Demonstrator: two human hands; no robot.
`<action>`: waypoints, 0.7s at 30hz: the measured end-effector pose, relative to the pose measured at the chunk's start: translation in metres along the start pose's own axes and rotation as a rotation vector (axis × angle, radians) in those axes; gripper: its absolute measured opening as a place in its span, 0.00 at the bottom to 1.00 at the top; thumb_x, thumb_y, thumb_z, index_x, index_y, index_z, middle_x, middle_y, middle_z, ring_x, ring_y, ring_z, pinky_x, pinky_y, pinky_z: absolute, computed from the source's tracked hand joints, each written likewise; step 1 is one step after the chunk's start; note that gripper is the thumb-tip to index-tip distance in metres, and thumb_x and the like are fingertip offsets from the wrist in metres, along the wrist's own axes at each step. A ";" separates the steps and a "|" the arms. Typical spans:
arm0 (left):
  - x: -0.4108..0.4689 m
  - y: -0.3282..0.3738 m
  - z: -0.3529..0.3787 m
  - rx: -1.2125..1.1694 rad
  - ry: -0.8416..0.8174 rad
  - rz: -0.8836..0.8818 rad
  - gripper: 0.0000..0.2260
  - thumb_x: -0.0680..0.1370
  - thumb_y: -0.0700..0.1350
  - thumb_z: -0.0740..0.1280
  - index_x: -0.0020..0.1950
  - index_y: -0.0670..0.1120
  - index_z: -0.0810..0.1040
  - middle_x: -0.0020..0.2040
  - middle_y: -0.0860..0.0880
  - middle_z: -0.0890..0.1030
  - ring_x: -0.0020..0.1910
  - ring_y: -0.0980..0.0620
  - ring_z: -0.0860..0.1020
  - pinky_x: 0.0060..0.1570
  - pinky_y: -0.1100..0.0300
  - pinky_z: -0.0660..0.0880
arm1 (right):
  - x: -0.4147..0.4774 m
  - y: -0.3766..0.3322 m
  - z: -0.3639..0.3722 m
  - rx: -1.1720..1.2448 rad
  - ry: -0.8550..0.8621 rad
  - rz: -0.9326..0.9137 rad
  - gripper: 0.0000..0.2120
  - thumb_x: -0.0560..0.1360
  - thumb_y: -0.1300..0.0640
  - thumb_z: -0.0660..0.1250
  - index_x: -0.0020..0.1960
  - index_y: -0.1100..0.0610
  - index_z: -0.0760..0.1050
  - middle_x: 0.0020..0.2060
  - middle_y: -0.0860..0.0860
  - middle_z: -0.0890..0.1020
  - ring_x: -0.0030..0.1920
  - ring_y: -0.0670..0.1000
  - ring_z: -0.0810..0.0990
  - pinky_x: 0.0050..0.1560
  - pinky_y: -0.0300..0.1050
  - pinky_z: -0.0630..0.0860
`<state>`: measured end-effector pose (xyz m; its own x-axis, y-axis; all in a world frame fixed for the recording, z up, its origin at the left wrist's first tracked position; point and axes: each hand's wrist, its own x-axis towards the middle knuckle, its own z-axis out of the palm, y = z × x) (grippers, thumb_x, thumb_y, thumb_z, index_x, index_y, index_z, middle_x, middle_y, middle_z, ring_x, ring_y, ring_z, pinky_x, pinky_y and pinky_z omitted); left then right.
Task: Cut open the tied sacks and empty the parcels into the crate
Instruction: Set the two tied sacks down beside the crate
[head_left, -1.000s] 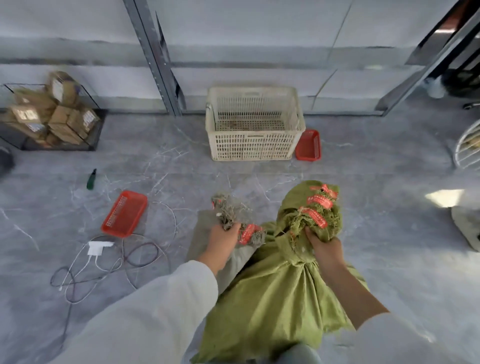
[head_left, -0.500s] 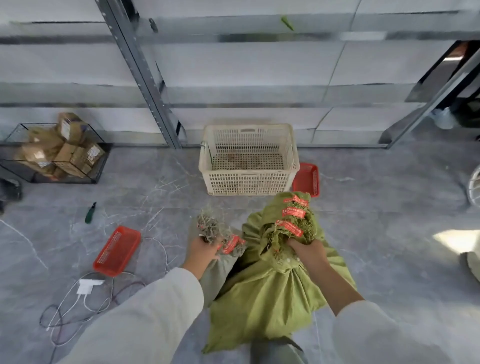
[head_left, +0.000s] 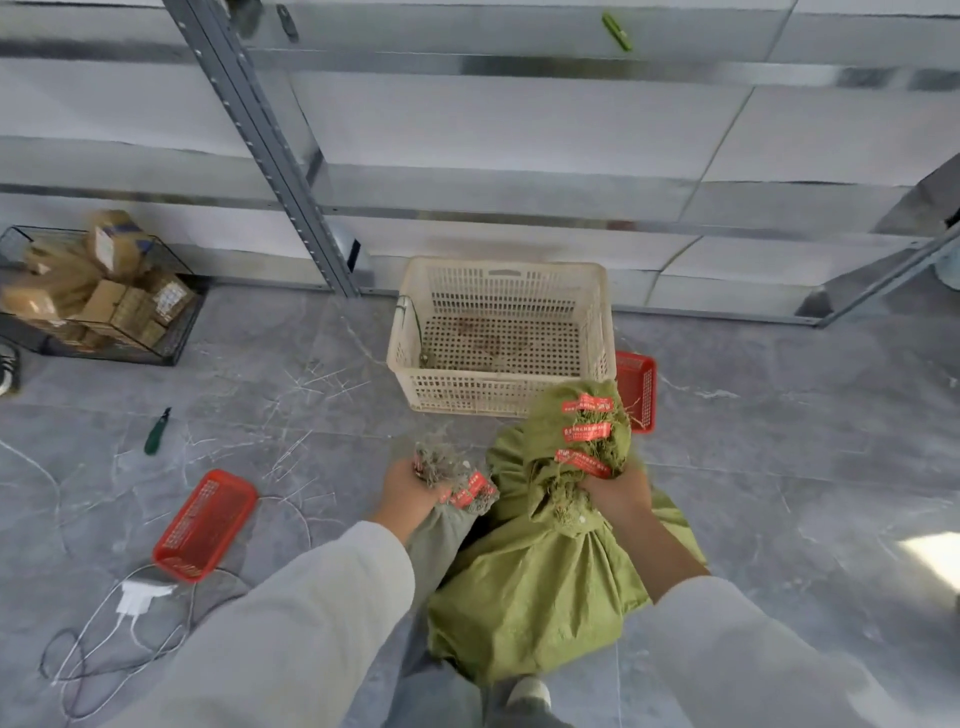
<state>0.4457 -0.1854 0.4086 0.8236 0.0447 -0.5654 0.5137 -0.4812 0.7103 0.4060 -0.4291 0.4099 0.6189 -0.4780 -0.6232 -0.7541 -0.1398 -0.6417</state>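
My right hand (head_left: 615, 491) grips the tied neck of a bulging green sack (head_left: 540, 587) that carries red tags near its frayed top. My left hand (head_left: 413, 488) grips the bunched neck of a grey sack (head_left: 441, 535), which hangs mostly hidden behind my left sleeve. Both sacks are held off the grey floor, close together. A cream plastic crate (head_left: 498, 338) with perforated walls stands just beyond them against the shelving, with no parcels inside. A green-handled cutter (head_left: 156, 431) lies on the floor to the left.
A red tray (head_left: 205, 525) lies at my left, and another red tray (head_left: 636, 387) sits beside the crate. A white charger with cables (head_left: 137, 597) trails at lower left. A black wire basket of brown parcels (head_left: 93, 296) stands far left. Metal shelving uprights (head_left: 270, 145) rise behind.
Both hands have carried the two sacks forward, closer to the crate. The view has tilted up, showing more of the shelving.
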 end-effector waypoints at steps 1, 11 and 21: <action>0.016 0.001 0.002 0.015 -0.016 0.001 0.14 0.71 0.38 0.75 0.55 0.38 0.81 0.50 0.46 0.81 0.53 0.50 0.78 0.58 0.55 0.73 | 0.010 -0.003 0.005 -0.029 0.002 0.007 0.08 0.73 0.65 0.67 0.42 0.54 0.73 0.34 0.54 0.77 0.30 0.50 0.72 0.32 0.41 0.70; 0.180 0.003 0.015 0.133 -0.167 -0.092 0.07 0.73 0.42 0.73 0.49 0.42 0.83 0.47 0.41 0.84 0.51 0.43 0.81 0.53 0.52 0.76 | 0.106 -0.040 0.074 -0.194 0.010 0.090 0.05 0.73 0.65 0.66 0.39 0.58 0.73 0.28 0.52 0.74 0.26 0.49 0.69 0.28 0.40 0.67; 0.277 -0.077 0.084 0.032 -0.200 -0.178 0.12 0.72 0.39 0.75 0.54 0.39 0.81 0.49 0.42 0.84 0.50 0.44 0.82 0.51 0.57 0.77 | 0.204 0.038 0.155 -0.176 -0.014 0.195 0.11 0.72 0.67 0.65 0.34 0.57 0.68 0.23 0.49 0.68 0.23 0.48 0.63 0.25 0.38 0.59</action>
<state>0.6144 -0.2089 0.1619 0.6555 -0.0411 -0.7541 0.6358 -0.5088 0.5804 0.5378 -0.3978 0.1892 0.4605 -0.4990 -0.7341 -0.8851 -0.1957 -0.4222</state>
